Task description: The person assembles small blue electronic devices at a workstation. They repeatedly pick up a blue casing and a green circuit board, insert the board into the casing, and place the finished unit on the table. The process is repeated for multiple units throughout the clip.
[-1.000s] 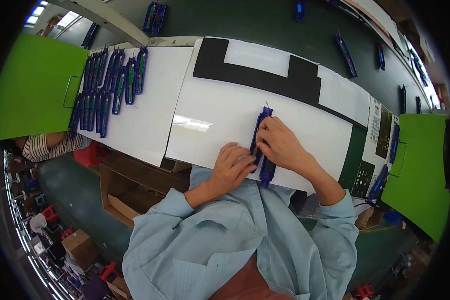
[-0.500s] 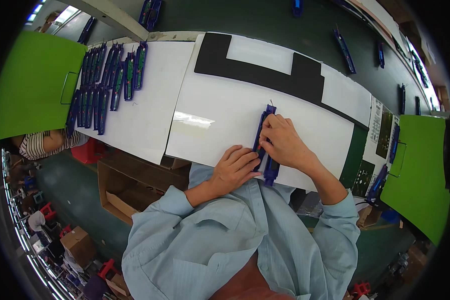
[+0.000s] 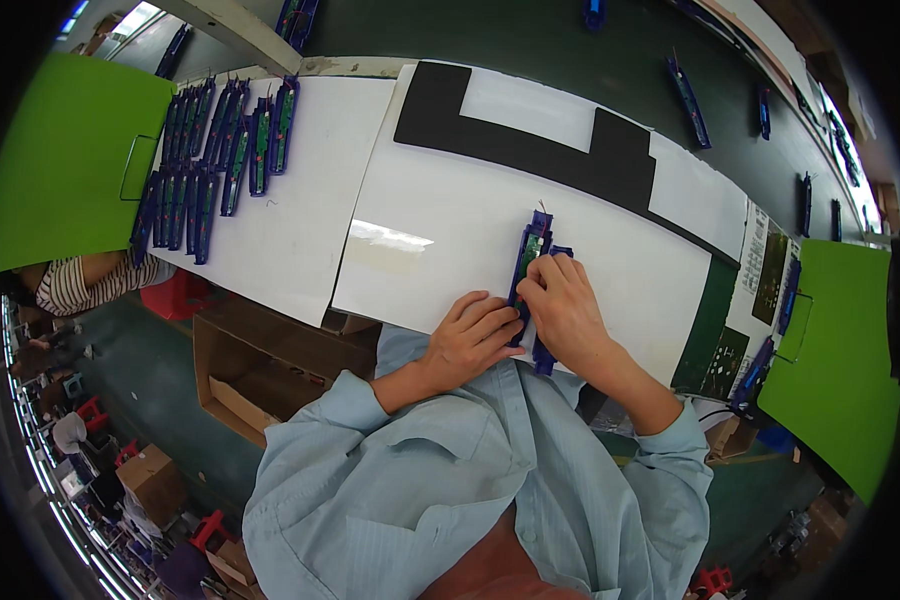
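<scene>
— Looking down in the head view, what do you see of the hands?

— I see both forearms in light blue sleeves coming from the lower edge. The left hand point(image 3: 475, 335) lies palm down on the white board point(image 3: 440, 250), fingers curled together, and the fingertips press against the near part of the blue holder point(image 3: 531, 262). The right hand point(image 3: 562, 305) is bent over the same holder from the right side; its fingers are closed on the edge of it, with the thumb hidden from me.

— And the surface, the room?

— The white board lies on a long bench, with a black shape point(image 3: 530, 145) on its far part. On the left a second white board carries a row of blue holders point(image 3: 215, 160), lying side by side. Green panels point(image 3: 55, 165) stand at both ends. Under the bench there is a brown cardboard box point(image 3: 260, 375). At the far left a person's arm in a striped sleeve point(image 3: 85, 282) shows.

— How does the holder lie?

— It is long and narrow, with a green strip inside. Its long axis runs away from the person, with the far end leaning slightly right, the near end under the hands.
</scene>
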{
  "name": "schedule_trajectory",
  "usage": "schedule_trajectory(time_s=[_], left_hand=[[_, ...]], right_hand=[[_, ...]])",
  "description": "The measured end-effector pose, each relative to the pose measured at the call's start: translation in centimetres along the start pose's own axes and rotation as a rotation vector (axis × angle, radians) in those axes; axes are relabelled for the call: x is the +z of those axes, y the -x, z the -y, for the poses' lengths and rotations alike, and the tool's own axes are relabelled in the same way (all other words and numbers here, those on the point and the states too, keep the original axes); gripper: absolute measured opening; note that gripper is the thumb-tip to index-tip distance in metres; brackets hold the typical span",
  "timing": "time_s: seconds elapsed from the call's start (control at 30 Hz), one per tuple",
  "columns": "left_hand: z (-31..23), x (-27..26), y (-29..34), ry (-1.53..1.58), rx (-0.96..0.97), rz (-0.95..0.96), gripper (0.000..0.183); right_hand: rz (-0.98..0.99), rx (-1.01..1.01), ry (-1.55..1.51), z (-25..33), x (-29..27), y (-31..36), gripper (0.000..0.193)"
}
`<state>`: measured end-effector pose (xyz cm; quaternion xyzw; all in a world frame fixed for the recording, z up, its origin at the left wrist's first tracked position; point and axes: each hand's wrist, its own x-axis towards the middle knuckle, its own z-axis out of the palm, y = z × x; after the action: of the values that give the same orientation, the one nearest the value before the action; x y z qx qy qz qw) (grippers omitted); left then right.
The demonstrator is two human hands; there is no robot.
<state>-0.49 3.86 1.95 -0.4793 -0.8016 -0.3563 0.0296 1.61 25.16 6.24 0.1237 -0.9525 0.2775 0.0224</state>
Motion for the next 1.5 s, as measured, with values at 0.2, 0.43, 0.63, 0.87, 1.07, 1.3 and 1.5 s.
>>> schedule_trajectory(time_s=[0.2, 0.43, 0.63, 0.87, 1.07, 1.3, 1.5], left_hand=[[-0.1, 0.4, 0.3, -0.042, 0.004, -0.006, 0.044], [-0.2, 0.4, 0.2, -0.072, 0.009, -0.002, 0.044], [0.0, -0.1, 0.2, -0.037, 0.016, 0.049, 0.046], [-0.4, -0.9, -0.3, -0.053, 0.008, 0.105, 0.044], [-0.8, -1.7, -1.8, -0.099, 0.054, 0.198, 0.044], [0.7, -1.2, -0.6, -0.005, 0.094, 0.13, 0.048], [0.4, -1.3, -0.6, 0.062, 0.073, 0.092, 0.045]], right_hand=[[-0.052, -0.175, 0.11, -0.3, -0.1, 0.1, 0.014], [-0.07, -0.192, -0.007, -1.4, 0.6, 1.2, 0.02], [-0.205, -0.039, -0.074, -1.8, -1.0, 1.4, 0.027], [-0.12, 0.554, -0.273, -0.3, -1.5, 6.9, 0.076], [-0.033, 0.475, -0.26, 1.7, -0.1, 7.7, 0.095], [-0.086, 0.494, -0.286, 1.9, 0.7, 7.3, 0.093], [-0.075, 0.503, -0.436, 1.8, -0.9, 6.4, 0.082]])
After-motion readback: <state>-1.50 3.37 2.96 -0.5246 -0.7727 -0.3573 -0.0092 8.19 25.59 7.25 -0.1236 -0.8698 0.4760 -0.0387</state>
